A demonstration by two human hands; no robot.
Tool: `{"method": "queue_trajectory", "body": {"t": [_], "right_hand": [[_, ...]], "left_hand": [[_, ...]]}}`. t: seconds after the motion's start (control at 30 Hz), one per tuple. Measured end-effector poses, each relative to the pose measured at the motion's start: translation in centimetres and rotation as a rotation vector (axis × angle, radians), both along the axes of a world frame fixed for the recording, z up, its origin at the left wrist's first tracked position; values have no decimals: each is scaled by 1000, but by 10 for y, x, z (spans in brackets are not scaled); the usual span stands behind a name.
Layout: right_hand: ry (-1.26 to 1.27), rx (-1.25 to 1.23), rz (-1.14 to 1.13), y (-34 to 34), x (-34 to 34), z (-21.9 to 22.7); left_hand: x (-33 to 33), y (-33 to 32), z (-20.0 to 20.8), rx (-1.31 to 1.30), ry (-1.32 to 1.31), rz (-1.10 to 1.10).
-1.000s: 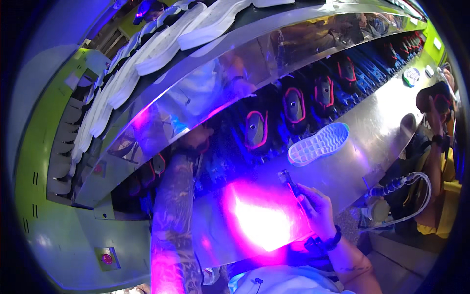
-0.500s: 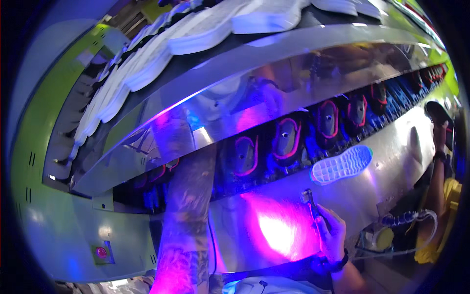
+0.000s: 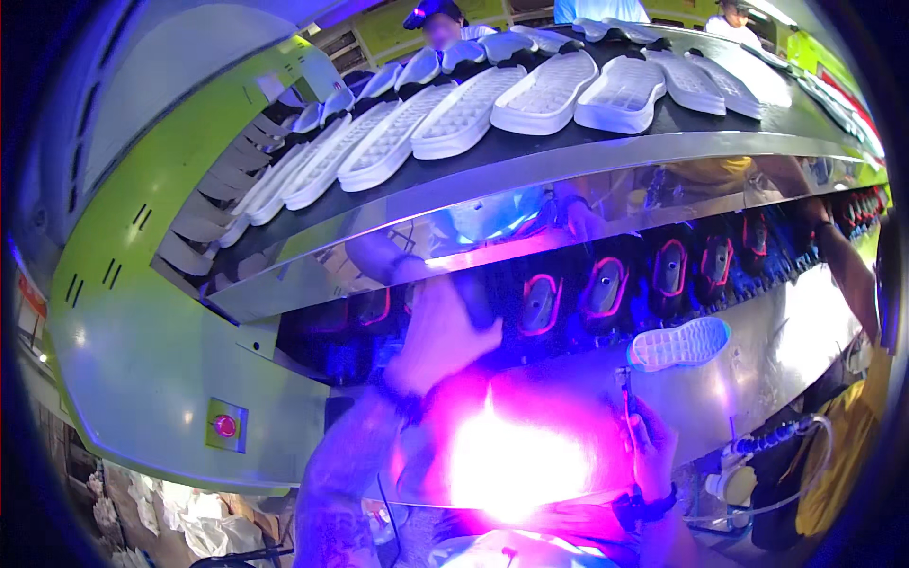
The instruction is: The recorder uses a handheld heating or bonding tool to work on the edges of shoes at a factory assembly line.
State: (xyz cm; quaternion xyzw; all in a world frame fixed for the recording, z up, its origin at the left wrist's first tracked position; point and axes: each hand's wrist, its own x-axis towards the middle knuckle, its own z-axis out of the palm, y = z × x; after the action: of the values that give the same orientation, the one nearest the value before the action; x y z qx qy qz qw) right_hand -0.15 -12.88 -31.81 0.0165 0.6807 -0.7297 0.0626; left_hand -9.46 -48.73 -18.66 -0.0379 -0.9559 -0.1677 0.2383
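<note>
My left hand (image 3: 440,331) reaches over the dark line, blurred a little, its thumb toward the right. It grips a dark shoe upper (image 3: 479,295), partly hidden by the fingers. In my right hand (image 3: 653,445), upright above the metal ledge, is a slim brush (image 3: 625,393) with a small head at its top. The head comes close to the left end of a white shoe sole (image 3: 682,343), which lies tread up on the ledge (image 3: 568,383). Several dark, red-edged shoe uppers (image 3: 606,286) stand in a row beyond it.
White soles (image 3: 454,123) line a black conveyor (image 3: 682,133) behind a shiny metal panel (image 3: 398,222). At left, a green machine body (image 3: 161,350) carries a red button (image 3: 224,426). A co-worker's arm (image 3: 847,270) reaches in at right, above a coiled blue hose (image 3: 772,435). Bright pink light covers the near ledge.
The view has tilted up and shifted. My left hand has come out from behind the panel into sight with a dark shoe upper. The brush has stayed in my right hand.
</note>
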Motion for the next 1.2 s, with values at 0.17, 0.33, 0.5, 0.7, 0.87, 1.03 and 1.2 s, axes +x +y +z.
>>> {"method": "queue_trajectory", "body": {"t": [0.17,0.33,0.5,0.7,0.87,1.03,1.2], "right_hand": [[-29,154,32,-18,8,15],[370,477,300,-76,53,64],[238,362,374,-114,65,42],[558,720,399,-128,50,30],[241,605,479,-126,53,42],[305,517,452,-123,65,41],[211,467,420,-146,65,42]], "left_hand": [[159,4,-32,687,167,-246],[266,30,-45,297,207,-240],[370,37,-186,311,13,-382],[347,43,-136,97,359,-571],[351,37,-135,35,293,-721],[348,34,-139,63,357,-715],[383,15,-116,302,-303,-398]]}}
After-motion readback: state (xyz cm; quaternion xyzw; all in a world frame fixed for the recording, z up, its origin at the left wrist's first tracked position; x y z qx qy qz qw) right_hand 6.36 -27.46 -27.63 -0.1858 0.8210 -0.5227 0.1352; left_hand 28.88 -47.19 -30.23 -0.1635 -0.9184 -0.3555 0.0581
